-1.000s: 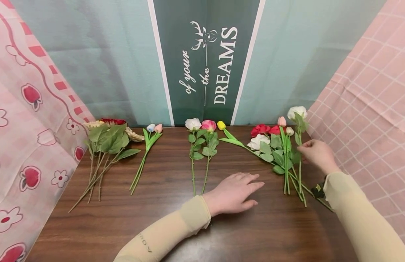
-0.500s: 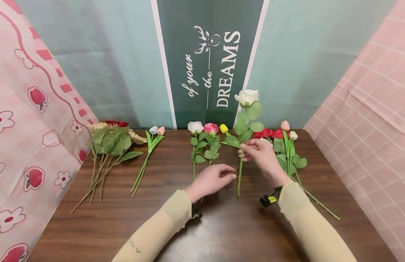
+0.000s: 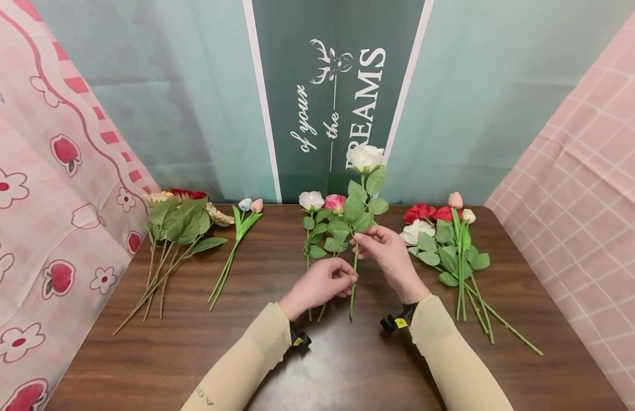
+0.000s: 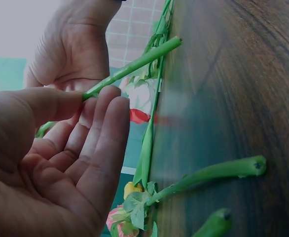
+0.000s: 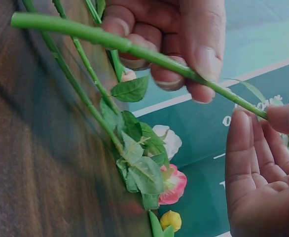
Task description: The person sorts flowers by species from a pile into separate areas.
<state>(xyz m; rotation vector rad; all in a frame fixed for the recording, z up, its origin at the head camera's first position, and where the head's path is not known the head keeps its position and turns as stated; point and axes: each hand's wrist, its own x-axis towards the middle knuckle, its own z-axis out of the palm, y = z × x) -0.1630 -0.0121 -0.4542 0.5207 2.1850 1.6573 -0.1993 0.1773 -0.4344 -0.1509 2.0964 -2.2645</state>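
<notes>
Now — white rose [image 3: 365,158] upright | right hand [image 3: 386,258] pinches stem above | left hand [image 3: 320,283] pinches lower.

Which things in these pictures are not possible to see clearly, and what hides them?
- Banner word "DREAMS", head view: the white rose covers its first letter.
- Yellow flower: in the head view, hidden behind the held rose's leaves.
- Left hand grip, head view: too small; the left wrist view shows thumb and fingers pinching the stem.
- Right hand: cut off by the right wrist view's top edge.
</notes>
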